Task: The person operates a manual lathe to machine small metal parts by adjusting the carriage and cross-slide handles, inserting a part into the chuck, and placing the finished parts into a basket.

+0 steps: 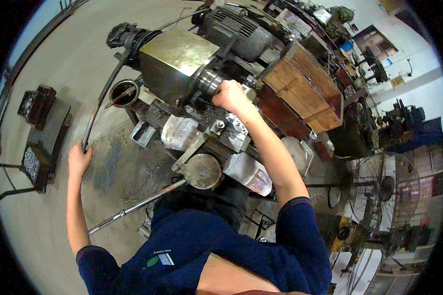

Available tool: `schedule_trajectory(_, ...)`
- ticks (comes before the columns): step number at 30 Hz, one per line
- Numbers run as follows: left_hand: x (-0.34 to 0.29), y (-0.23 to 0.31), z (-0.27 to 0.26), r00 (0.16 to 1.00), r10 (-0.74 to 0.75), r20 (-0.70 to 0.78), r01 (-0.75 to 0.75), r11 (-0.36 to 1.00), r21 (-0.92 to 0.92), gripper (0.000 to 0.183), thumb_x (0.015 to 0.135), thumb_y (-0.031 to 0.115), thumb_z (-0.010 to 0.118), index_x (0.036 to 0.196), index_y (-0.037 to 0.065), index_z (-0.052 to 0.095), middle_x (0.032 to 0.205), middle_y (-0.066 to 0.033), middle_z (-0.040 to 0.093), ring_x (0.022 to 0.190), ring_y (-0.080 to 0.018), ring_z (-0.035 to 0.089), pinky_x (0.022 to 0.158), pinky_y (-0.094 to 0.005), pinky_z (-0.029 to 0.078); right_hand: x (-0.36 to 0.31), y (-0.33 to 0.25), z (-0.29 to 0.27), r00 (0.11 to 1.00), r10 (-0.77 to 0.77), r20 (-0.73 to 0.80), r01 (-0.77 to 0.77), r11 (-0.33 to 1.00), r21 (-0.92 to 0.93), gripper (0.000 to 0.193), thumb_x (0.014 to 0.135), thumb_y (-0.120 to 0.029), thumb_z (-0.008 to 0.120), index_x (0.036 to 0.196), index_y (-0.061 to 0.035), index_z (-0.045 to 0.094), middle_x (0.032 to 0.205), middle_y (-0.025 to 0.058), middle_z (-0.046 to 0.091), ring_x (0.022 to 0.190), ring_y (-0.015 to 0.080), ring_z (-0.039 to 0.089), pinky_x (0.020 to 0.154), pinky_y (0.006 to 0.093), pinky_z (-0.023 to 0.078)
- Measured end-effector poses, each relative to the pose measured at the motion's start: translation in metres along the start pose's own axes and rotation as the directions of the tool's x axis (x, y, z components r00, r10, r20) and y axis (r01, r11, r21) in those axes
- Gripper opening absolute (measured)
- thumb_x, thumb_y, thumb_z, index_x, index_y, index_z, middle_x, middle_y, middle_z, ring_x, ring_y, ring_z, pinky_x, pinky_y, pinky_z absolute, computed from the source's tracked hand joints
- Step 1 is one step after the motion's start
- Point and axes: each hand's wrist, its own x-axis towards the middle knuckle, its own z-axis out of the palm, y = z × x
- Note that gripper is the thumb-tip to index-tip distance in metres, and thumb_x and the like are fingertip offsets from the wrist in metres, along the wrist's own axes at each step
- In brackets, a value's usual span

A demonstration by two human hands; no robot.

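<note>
My left hand (79, 157) is wrapped round the lower end of a long metal lever (99, 105), out to the left of a lathe-like machine. This lever runs up to a dark clamp fitting at the machine's far left. My right hand (230, 95) is closed at the front of the shiny round spindle (208, 81); its fingers hide whatever they hold there. Behind the spindle sits the headstock (167, 64), a dark box with a brass-coloured top plate. Below the right hand, a tool post (218, 127) with a bolt stands among metal chips.
A pot with a brush (124, 93) stands left of the headstock. Papers (180, 132) and a second sheet (248, 173) lie by the round plate (202, 171). A wooden cabinet (302, 88) is at the right, a motor (236, 34) behind, and a fan (379, 189) farther right.
</note>
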Motion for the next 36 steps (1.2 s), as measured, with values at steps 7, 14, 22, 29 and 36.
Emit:
schedule_trajectory(7,0.073,-0.087,-0.03,0.972,0.19,-0.141,-0.083,0.832,0.549,0.01,0.072,0.008,0.054,0.079,0.002,0.053,0.07,-0.0185,0.06,0.067,-0.0339,0.06,0.059,-0.0432,0.048,0.0,-0.004,0.003,0.999,-0.028,-0.032,0.027,1.0,-0.015,0.026,0.054,-0.02,0.059,0.063,0.004,0.063,0.068,0.0263,0.058,0.068,0.0395,0.06,0.068,0.0415,0.05)
schedule_trajectory(14,0.123,-0.11,-0.032,0.991,0.127,-0.047,-0.072,0.789,0.61,0.017,0.072,0.011,0.056,0.087,0.002,0.056,0.078,-0.0178,0.062,0.075,-0.0327,0.061,0.067,-0.0418,0.05,-0.006,0.007,0.005,0.978,-0.165,-0.125,0.151,0.981,-0.118,0.026,0.052,-0.022,0.061,0.062,0.0019,0.062,0.071,0.0212,0.06,0.072,0.0366,0.059,0.069,0.0413,0.049)
schedule_trajectory(22,0.081,-0.005,0.063,0.842,0.029,-0.538,-0.336,0.809,-0.482,0.033,0.082,0.025,0.057,0.103,-0.001,0.058,0.085,-0.0162,0.063,0.079,-0.031,0.06,0.074,-0.0384,0.047,-0.13,0.033,-0.041,0.849,-0.223,-0.48,0.317,0.941,0.123,0.034,0.055,-0.009,0.061,0.089,-0.0023,0.063,0.104,0.0158,0.059,0.093,0.0329,0.056,0.079,0.0362,0.046)
schedule_trajectory(29,0.067,0.033,0.23,0.87,0.369,0.326,-0.415,0.906,0.08,0.031,0.073,0.026,0.063,0.099,0.009,0.057,0.09,-0.0151,0.064,0.081,-0.0331,0.061,0.069,-0.0418,0.048,-0.296,0.12,-0.031,0.852,0.403,-0.334,-0.334,0.91,0.247,0.035,0.058,-0.013,0.063,0.091,-0.0028,0.066,0.102,0.0172,0.061,0.094,0.0323,0.059,0.084,0.0354,0.046)
schedule_trajectory(36,0.1,0.055,0.205,0.828,0.337,0.447,-0.533,0.721,0.443,0.018,0.075,0.023,0.057,0.092,0.019,0.061,0.085,-0.0092,0.064,0.081,-0.0273,0.063,0.064,-0.041,0.049,-0.455,0.235,0.003,0.628,0.667,-0.401,-0.746,0.663,-0.066,0.048,0.058,-0.016,0.063,0.104,-0.0044,0.062,0.106,0.0168,0.06,0.097,0.0324,0.058,0.086,0.0369,0.045)
